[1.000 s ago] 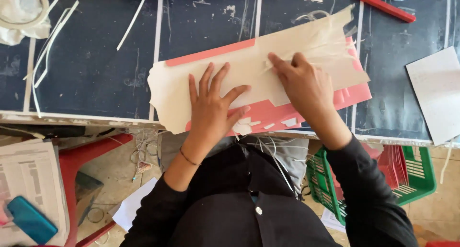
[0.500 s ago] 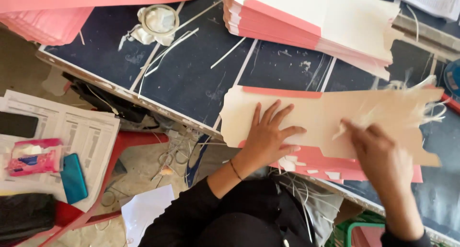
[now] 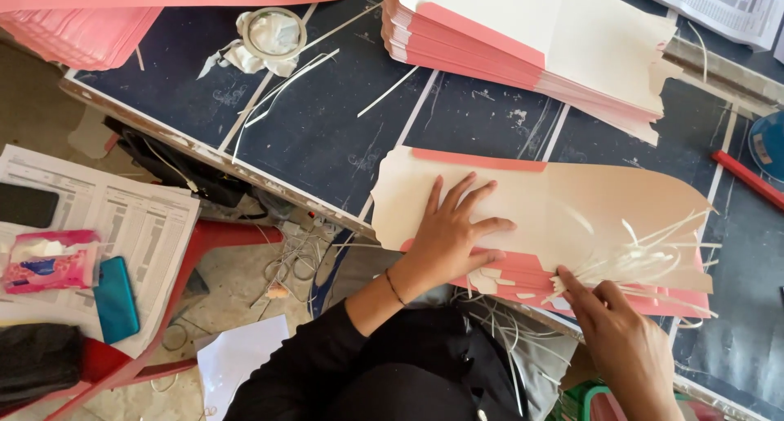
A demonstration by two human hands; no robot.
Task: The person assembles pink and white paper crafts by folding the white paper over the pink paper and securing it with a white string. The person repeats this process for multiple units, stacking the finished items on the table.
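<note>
My left hand [image 3: 454, 233] lies flat with fingers spread on a cream card cut-out with a pink strip [image 3: 572, 200], pressing it onto a small pile of pink sheets [image 3: 523, 274] at the near edge of the dark table [image 3: 327, 127]. My right hand [image 3: 621, 339] is at the pile's near right edge, fingertips pinching a bunch of thin cream paper strips [image 3: 645, 258] that fan out over the card.
A tall stack of pink-and-cream cut-outs [image 3: 531, 45] sits at the back, another pink stack [image 3: 73, 21] at far left. A tape roll on crumpled tissue [image 3: 269, 37] and loose strips lie between. Left below: a red stool [image 3: 163, 323] with printed papers, tissue pack, teal phone. A red pen [image 3: 747, 180] lies right.
The view has swung left and up, bringing the stacks and stool into sight. My right hand has slid from the card's top toward its near right edge and now pinches the strips.
</note>
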